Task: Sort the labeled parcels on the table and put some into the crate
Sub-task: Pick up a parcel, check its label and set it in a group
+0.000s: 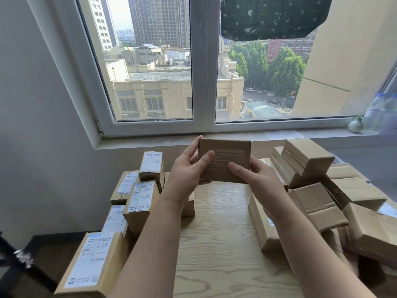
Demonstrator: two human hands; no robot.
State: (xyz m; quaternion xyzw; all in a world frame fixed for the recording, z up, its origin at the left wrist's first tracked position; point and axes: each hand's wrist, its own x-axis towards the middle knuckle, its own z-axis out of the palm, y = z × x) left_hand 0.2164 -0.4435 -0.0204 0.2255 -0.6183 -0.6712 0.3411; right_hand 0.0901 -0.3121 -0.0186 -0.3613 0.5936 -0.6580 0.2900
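Note:
A small brown cardboard parcel point(227, 153) is held up above the wooden table point(217, 237), its taped, label-free face toward me. My left hand point(189, 168) grips its left side, thumb across the front. My right hand point(253, 175) grips its lower right corner, thumb lying on the front. On the left of the table stand several parcels with white shipping labels facing up point(92, 259). On the right lies a loose heap of plain brown parcels point(318, 203). No crate is in view.
A window sill point(236, 136) runs behind the table, with a small white vase point(355, 125) and plastic bottles point(380, 112) at its right end. A dark stand point(21, 261) is at the lower left beside the table.

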